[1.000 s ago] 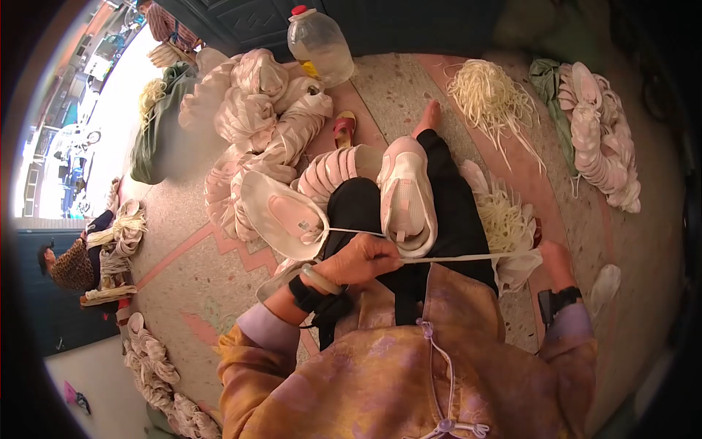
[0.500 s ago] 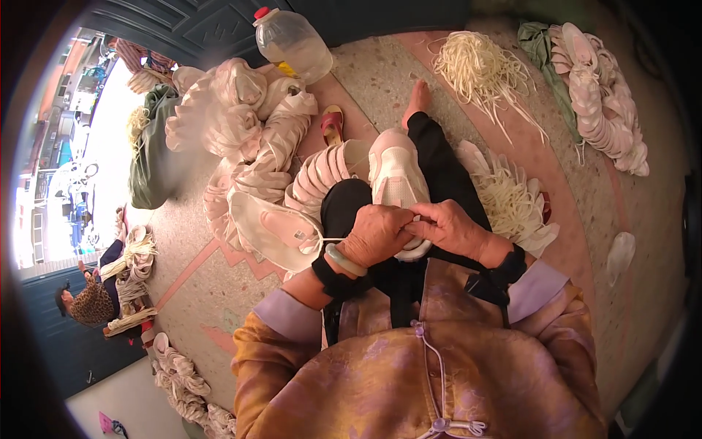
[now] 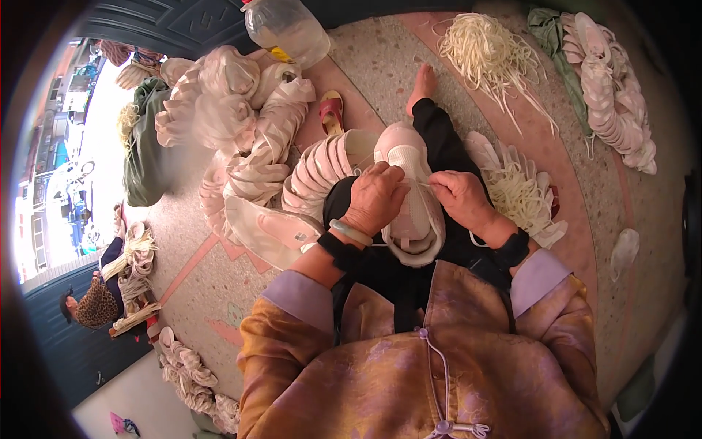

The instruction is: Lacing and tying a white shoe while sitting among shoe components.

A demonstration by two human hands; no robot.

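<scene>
A pale pinkish-white sneaker (image 3: pixel 414 219) rests between my thighs, toe pointing away from me and heel opening near my lap. My left hand (image 3: pixel 375 194) is closed at the left edge of its lacing area, fingers curled over the upper. On the other side, my right hand (image 3: pixel 466 199) pinches a thin white shoelace (image 3: pixel 421 182), pulled out sideways across the shoe. The lace runs toward the left fingertips, whose exact grip is partly hidden. Loose lace ends hang below both hands. Left of my knee lies an unlaced shoe (image 3: pixel 272 233).
Stacked pale shoe uppers (image 3: pixel 322 179) and larger piles (image 3: pixel 227 102) fill the left. A heap of cream laces (image 3: pixel 486 55) lies far right, with more laces (image 3: pixel 515 190) beside my leg. A plastic jug (image 3: pixel 289 33) stands at the back. Another person (image 3: pixel 97 301) sits far left.
My hands have moved apart and away from me, from the shoe's heel end up to its lacing area. The lace now stretches between them, and more of the shoe's opening shows.
</scene>
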